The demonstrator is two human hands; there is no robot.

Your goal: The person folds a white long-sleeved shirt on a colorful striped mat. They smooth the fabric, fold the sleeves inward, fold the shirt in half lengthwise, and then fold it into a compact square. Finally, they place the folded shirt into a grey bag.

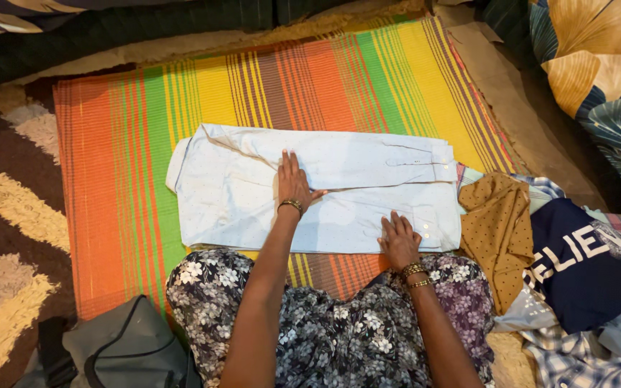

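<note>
A floor covered in soft furnishings fills the view: a brown and cream patterned rug (1, 215) on the left, and over it a bright striped mat (123, 179) in orange, green, yellow and brown that runs from near to far. Dark bedding lies along the far edge, and a leaf-print cushion (598, 65) sits at the far right.

In the middle of the mat lies a pale blue shirt (231, 194), spread flat and already folded into a long rectangle. Its sleeves are laid across the body, with the buttoned cuffs (436, 162) ending at the right edge. The folding looks partly done: the sides and sleeves are in, but the shirt is still long from left to right, so it is not yet a compact bundle.

To the right, a heap of other clothes (576, 287) waits unfolded, touching the shirt's right end: a mustard dotted piece, a navy top with white lettering, and checked fabric underneath. A grey bag (116, 352) lies at the near left.

The person sits at the near edge in a floral garment. The left hand (292, 183) lies flat on the middle of the shirt, fingers straight and close together, gripping nothing. The right hand (399, 241) presses on the shirt's near edge, fingers slightly spread, palm down, also holding nothing.
</note>
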